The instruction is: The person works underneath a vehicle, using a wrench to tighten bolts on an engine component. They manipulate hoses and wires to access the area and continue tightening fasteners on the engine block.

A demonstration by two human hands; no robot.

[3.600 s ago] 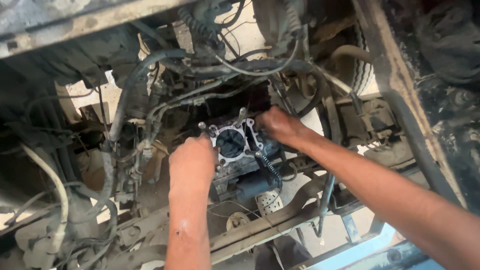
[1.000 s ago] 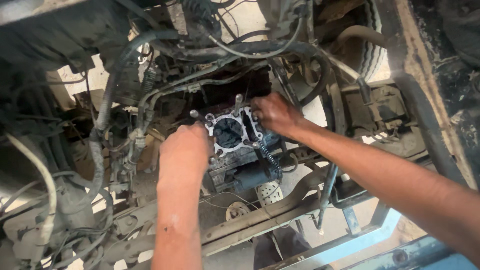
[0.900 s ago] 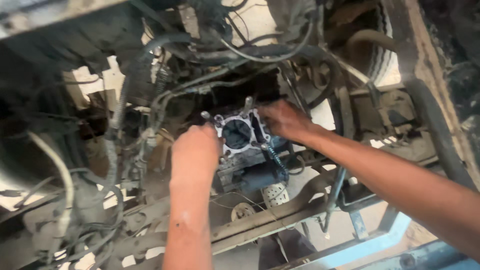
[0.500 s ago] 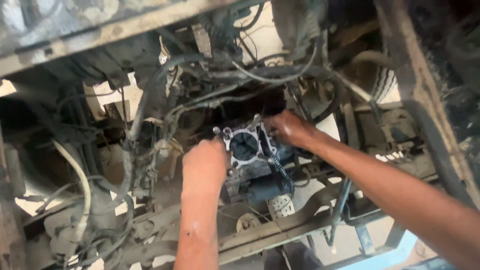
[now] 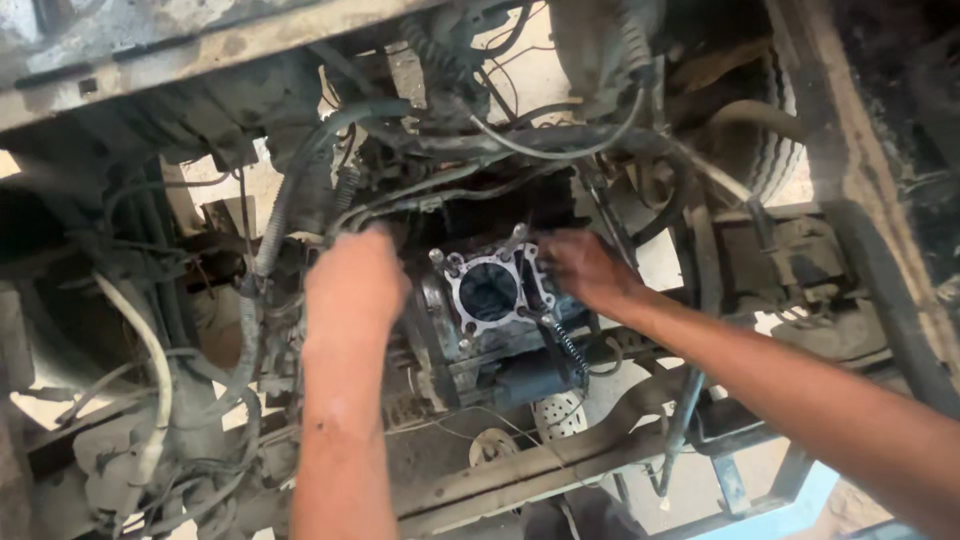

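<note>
engine cylinder block (image 5: 490,300) | I see grey, grimy metal, square flange with round open bore facing me | four studs upright at corners | sits mid-frame among hoses, tilted slightly, both sides gripped

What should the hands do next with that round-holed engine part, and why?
Probably lift it gently straight off. The left hand and right hand already grip opposite sides of the engine cylinder block, and its studs stick up, so tilting might jam it.
</note>
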